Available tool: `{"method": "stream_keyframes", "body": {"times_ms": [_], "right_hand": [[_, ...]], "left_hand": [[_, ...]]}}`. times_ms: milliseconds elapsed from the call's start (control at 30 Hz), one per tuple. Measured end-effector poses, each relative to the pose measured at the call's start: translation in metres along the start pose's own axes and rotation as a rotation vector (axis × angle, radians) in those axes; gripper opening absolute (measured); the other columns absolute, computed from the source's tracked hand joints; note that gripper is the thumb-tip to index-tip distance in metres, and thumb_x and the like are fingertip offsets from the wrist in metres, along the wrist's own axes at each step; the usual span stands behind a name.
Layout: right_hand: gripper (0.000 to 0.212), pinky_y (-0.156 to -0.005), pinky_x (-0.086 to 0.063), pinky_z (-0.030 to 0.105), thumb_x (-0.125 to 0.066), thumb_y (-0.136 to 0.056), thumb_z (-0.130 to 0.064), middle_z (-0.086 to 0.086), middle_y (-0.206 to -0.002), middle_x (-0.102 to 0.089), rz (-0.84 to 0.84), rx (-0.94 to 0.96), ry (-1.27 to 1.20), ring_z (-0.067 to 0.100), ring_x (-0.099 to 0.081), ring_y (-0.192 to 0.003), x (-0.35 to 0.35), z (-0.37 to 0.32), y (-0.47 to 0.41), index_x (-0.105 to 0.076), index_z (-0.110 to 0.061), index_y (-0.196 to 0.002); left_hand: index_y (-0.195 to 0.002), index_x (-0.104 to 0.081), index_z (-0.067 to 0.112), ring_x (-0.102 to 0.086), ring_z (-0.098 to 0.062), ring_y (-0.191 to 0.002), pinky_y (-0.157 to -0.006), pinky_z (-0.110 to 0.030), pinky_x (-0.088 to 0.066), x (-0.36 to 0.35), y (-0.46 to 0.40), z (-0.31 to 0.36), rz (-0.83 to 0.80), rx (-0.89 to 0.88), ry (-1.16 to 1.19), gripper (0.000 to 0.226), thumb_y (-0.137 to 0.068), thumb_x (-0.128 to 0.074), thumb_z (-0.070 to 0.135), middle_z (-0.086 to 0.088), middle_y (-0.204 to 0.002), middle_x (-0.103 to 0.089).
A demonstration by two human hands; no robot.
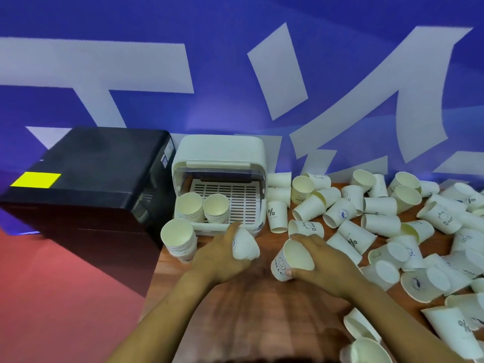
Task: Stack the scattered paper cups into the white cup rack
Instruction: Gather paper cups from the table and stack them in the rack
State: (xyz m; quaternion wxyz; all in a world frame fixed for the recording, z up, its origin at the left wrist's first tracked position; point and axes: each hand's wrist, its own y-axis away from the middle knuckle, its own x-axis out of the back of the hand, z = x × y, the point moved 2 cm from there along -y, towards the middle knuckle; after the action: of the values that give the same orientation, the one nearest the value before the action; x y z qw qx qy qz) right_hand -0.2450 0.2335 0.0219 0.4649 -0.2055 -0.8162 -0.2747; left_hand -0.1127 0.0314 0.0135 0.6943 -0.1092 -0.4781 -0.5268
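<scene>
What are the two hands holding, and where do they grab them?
Each holds one paper cup. The left hand grips a cup around its side. The right hand holds the "HELLO" cup around its side near the rim.

Light is even and fairly bright, seemingly from overhead, with a cool violet cast on the blue backdrop [235,74]. Shadows are soft and short under the scattered cups [379,218]. The black box [91,179] has a dull sheen on its top and swallows detail on its side. Wide-angle distortion bends the straight edges near the borders. The bottom of the frame is blurred, the forearms [183,310] smeared, and the whole picture is slightly soft.
</scene>
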Motion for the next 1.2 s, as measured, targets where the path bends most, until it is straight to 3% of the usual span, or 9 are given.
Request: {"method": "stream_keyframes", "body": {"times_ms": [267, 367, 533, 667, 833, 933, 1200], "right_hand": [[0.075, -0.089, -0.042, 0.029, -0.058, -0.081, -0.061, -0.007, -0.145, -0.035, 0.023, 0.004, 0.065, 0.014, -0.046, -0.124, 0.008, -0.050, -0.035, -0.023, -0.039, -0.144], [0.075, -0.085, -0.041, 0.026, -0.059, -0.079, -0.061, -0.011, -0.138, -0.039, 0.053, 0.040, 0.084, 0.012, -0.046, -0.120, 0.008, -0.065, -0.048, -0.024, -0.041, -0.142], [0.074, -0.090, -0.042, 0.028, -0.061, -0.079, -0.055, -0.010, -0.138, -0.039, 0.097, 0.112, 0.090, 0.014, -0.045, -0.122, 0.011, -0.085, -0.071, -0.026, -0.038, -0.142], [0.075, -0.092, -0.046, 0.033, -0.065, -0.077, -0.051, -0.010, -0.139, -0.037, 0.137, 0.137, 0.048, 0.016, -0.046, -0.121, 0.007, -0.099, -0.090, -0.028, -0.036, -0.141], [0.071, -0.077, -0.036, 0.019, -0.066, -0.079, -0.046, -0.011, -0.140, -0.035, 0.238, 0.153, 0.052, 0.012, -0.043, -0.123, 0.004, -0.119, -0.118, -0.031, -0.034, -0.140], [0.071, -0.082, -0.036, 0.018, -0.065, -0.079, -0.046, -0.011, -0.141, -0.035, 0.267, 0.164, 0.043, 0.012, -0.041, -0.125, -0.001, -0.129, -0.134, -0.031, -0.033, -0.141], [0.075, -0.095, -0.046, 0.031, -0.063, -0.079, -0.050, -0.009, -0.144, -0.033, 0.225, 0.148, 0.038, 0.015, -0.040, -0.128, -0.024, -0.133, -0.165, -0.028, -0.035, -0.144]], "left_hand": [[-0.134, -0.025, 0.043, -0.053, -0.024, -0.113, -0.094, -0.042, -0.045, 0.039, 0.000, -0.028, 0.217, -0.070, 0.120, 0.071, -0.076, -0.061, 0.063, 0.005, -0.124, -0.055], [-0.130, -0.031, 0.040, -0.052, -0.022, -0.111, -0.093, -0.039, -0.042, 0.062, -0.004, -0.035, 0.336, -0.091, 0.093, 0.065, -0.076, -0.064, 0.055, 0.006, -0.118, -0.056], [-0.126, -0.036, 0.035, -0.050, -0.012, -0.109, -0.090, -0.029, -0.044, 0.096, -0.017, -0.050, 0.395, -0.168, 0.354, 0.068, -0.069, -0.075, 0.034, 0.013, -0.120, -0.046], [-0.129, -0.037, 0.038, -0.050, -0.011, -0.106, -0.086, -0.030, -0.047, 0.111, -0.028, -0.062, 0.406, -0.153, 0.292, 0.072, -0.069, -0.076, 0.035, 0.013, -0.123, -0.042], [-0.125, -0.042, 0.036, -0.054, -0.020, -0.107, -0.083, -0.039, -0.051, 0.122, -0.047, -0.083, 0.433, -0.092, 0.095, 0.062, -0.071, -0.072, 0.040, 0.009, -0.121, -0.050], [-0.129, -0.038, 0.035, -0.054, -0.018, -0.109, -0.083, -0.034, -0.049, 0.126, -0.058, -0.091, 0.404, -0.077, 0.097, 0.062, -0.076, -0.071, 0.041, 0.009, -0.126, -0.046], [-0.136, -0.030, 0.034, -0.055, -0.018, -0.108, -0.078, -0.032, -0.048, 0.116, -0.083, -0.108, 0.328, -0.078, 0.018, 0.064, -0.083, -0.065, 0.044, 0.008, -0.133, -0.041]]}}
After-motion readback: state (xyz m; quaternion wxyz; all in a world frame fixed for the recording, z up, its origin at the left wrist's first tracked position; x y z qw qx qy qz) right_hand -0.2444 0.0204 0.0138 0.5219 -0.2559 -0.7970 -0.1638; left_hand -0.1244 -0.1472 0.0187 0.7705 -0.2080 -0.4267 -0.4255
